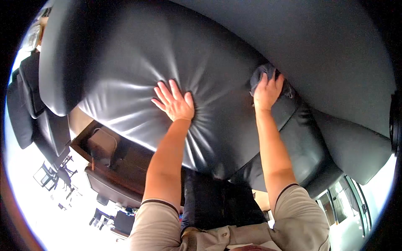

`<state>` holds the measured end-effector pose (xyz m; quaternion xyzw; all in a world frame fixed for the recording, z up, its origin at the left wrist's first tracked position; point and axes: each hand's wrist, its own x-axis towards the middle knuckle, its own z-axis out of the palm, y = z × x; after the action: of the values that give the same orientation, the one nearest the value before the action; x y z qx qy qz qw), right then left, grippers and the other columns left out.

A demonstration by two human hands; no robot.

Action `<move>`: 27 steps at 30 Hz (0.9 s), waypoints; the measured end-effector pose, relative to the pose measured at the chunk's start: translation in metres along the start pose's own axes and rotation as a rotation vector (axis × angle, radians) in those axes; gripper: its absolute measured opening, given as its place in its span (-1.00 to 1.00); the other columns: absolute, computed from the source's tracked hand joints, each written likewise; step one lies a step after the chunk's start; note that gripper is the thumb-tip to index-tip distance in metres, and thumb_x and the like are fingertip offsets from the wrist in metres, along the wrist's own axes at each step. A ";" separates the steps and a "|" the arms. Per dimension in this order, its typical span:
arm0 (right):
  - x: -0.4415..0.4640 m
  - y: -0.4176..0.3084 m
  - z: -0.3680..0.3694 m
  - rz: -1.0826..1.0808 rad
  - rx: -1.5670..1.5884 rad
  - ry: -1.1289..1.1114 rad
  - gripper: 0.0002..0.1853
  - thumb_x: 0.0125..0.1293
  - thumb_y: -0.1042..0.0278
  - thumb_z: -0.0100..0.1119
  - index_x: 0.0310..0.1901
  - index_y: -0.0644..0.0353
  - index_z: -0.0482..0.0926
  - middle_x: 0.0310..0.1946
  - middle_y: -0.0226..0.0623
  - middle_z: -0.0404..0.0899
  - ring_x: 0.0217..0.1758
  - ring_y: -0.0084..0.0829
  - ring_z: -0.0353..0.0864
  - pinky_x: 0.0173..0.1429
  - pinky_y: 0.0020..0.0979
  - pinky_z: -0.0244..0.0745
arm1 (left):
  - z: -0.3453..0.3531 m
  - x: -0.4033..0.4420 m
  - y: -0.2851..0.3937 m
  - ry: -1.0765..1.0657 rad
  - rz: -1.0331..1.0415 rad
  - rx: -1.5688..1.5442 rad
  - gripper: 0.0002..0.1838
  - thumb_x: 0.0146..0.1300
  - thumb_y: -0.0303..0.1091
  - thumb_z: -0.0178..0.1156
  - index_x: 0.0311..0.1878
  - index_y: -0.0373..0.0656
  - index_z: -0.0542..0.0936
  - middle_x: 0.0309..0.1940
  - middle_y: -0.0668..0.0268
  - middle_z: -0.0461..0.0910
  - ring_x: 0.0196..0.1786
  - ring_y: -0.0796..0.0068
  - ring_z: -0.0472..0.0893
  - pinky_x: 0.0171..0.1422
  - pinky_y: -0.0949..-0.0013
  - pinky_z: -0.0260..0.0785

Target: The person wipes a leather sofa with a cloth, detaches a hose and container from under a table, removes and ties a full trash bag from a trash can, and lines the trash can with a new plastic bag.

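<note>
My left hand (176, 103) lies flat with its fingers spread on the black sofa seat cushion (138, 46). The cushion dips under the palm, and creases fan out around it. Farther right, my right hand (269, 92) presses a dark cloth (260, 74) against the seat, close to where it meets the backrest (318, 54). The fingers lie over the cloth, with part of it bunched beyond them and a bit showing at their right side.
A black armrest (58, 62) rises at the left. Another black seat cushion (289, 142) adjoins on the right. Below left stands a dark brown table (134, 171), with several chairs (48, 178) farther off. Glass panels (343, 201) show at lower right.
</note>
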<state>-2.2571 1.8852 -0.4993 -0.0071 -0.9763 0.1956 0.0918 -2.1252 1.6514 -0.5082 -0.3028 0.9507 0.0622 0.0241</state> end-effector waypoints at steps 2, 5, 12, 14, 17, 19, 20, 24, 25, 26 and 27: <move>0.000 -0.015 -0.002 0.091 -0.003 -0.050 -0.49 0.29 0.18 -0.09 0.14 0.44 0.37 0.24 0.26 0.17 0.32 0.11 0.13 0.40 -0.15 -0.03 | 0.002 -0.001 -0.004 0.009 0.022 -0.038 -0.23 0.11 0.04 -0.02 0.37 -0.14 0.16 0.38 -0.15 -0.04 0.44 -0.20 -0.12 0.40 -0.32 -0.44; 0.009 -0.071 0.021 -0.048 -0.010 -0.122 -0.46 0.24 0.16 0.02 0.17 0.35 0.35 0.21 0.23 0.24 0.28 0.12 0.21 0.35 -0.09 0.08 | -0.001 0.003 -0.006 -0.061 0.011 -0.064 -0.24 0.10 0.01 -0.01 0.35 -0.18 0.18 0.38 -0.17 -0.04 0.44 -0.22 -0.13 0.40 -0.33 -0.45; 0.094 -0.315 0.154 -0.126 0.076 -0.131 -0.48 0.19 0.12 0.11 0.08 0.34 0.41 0.00 0.06 0.42 0.08 0.03 0.40 0.21 -0.10 0.23 | 0.013 -0.005 -0.027 -0.248 0.025 -0.275 -0.32 0.14 0.08 -0.05 0.30 -0.06 0.25 0.35 -0.19 0.00 0.39 -0.30 -0.06 0.31 -0.45 -0.43; 0.095 -0.316 0.151 -0.162 -0.055 -0.080 -0.46 0.19 0.11 0.10 0.09 0.39 0.39 -0.01 0.10 0.41 0.07 0.06 0.38 0.20 -0.08 0.23 | -0.015 0.002 -0.026 -0.450 0.047 -0.370 -0.32 0.11 0.04 0.02 0.29 -0.05 0.28 0.34 -0.16 0.01 0.37 -0.29 -0.02 0.29 -0.47 -0.33; 0.097 -0.309 0.152 -0.248 -0.037 -0.095 -0.44 0.20 0.13 0.08 0.10 0.45 0.35 0.05 0.15 0.35 0.14 0.10 0.31 0.26 -0.05 0.14 | -0.023 0.004 -0.031 -0.534 0.186 -0.434 -0.29 0.08 0.06 0.07 0.30 -0.04 0.27 0.32 -0.13 0.05 0.34 -0.21 0.06 0.25 -0.44 -0.18; 0.096 -0.315 0.154 -0.255 -0.087 -0.116 -0.42 0.20 0.14 0.08 0.11 0.46 0.34 0.06 0.14 0.34 0.16 0.10 0.30 0.28 -0.06 0.12 | -0.026 0.004 -0.035 -0.595 0.266 -0.481 -0.29 0.11 0.04 0.06 0.32 -0.03 0.24 0.33 -0.03 0.07 0.33 -0.11 0.10 0.23 -0.37 -0.05; 0.096 -0.320 0.154 -0.241 -0.081 -0.114 -0.41 0.19 0.14 0.09 0.13 0.45 0.32 0.09 0.15 0.32 0.18 0.10 0.28 0.31 -0.07 0.09 | -0.028 0.006 -0.035 -0.599 0.306 -0.499 -0.29 0.12 0.04 0.06 0.33 -0.02 0.23 0.34 0.01 0.07 0.34 -0.08 0.10 0.23 -0.35 -0.03; 0.077 -0.355 0.149 -0.237 0.081 -0.303 -0.36 0.15 0.20 0.15 0.19 0.44 0.26 0.19 0.19 0.24 0.24 0.11 0.24 0.37 -0.09 0.05 | -0.035 0.012 -0.041 -0.591 0.361 -0.443 -0.39 0.11 0.00 0.05 0.25 0.02 0.34 0.28 0.21 0.25 0.30 0.15 0.23 0.18 -0.17 0.14; 0.069 -0.381 0.147 -0.407 0.155 -0.392 -0.34 0.15 0.23 0.16 0.21 0.45 0.23 0.21 0.20 0.22 0.26 0.12 0.22 0.38 -0.10 0.05 | -0.033 0.008 -0.041 -0.672 0.387 -0.447 -0.42 0.15 0.01 0.00 0.22 -0.04 0.36 0.27 0.20 0.26 0.31 0.18 0.21 0.22 -0.15 0.09; 0.061 -0.412 0.149 -0.574 0.235 -0.482 -0.32 0.14 0.25 0.17 0.22 0.46 0.20 0.23 0.21 0.19 0.28 0.12 0.20 0.38 -0.11 0.05 | -0.041 0.018 -0.042 -0.679 0.394 -0.444 -0.42 0.15 0.01 0.00 0.22 -0.04 0.36 0.27 0.20 0.26 0.31 0.18 0.21 0.22 -0.15 0.09; 0.067 -0.432 0.169 -0.503 0.233 -0.343 -0.33 0.11 0.29 0.18 0.21 0.46 0.22 0.20 0.19 0.24 0.25 0.10 0.24 0.35 -0.11 0.10 | -0.054 0.036 -0.045 -0.830 0.450 -0.487 -0.42 0.16 0.01 -0.03 0.22 -0.06 0.37 0.26 0.19 0.27 0.32 0.19 0.20 0.24 -0.15 0.05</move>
<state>-2.3439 1.4253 -0.4748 0.2778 -0.9198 0.2758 -0.0283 -2.1288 1.5876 -0.4620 -0.0381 0.8606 0.3995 0.3135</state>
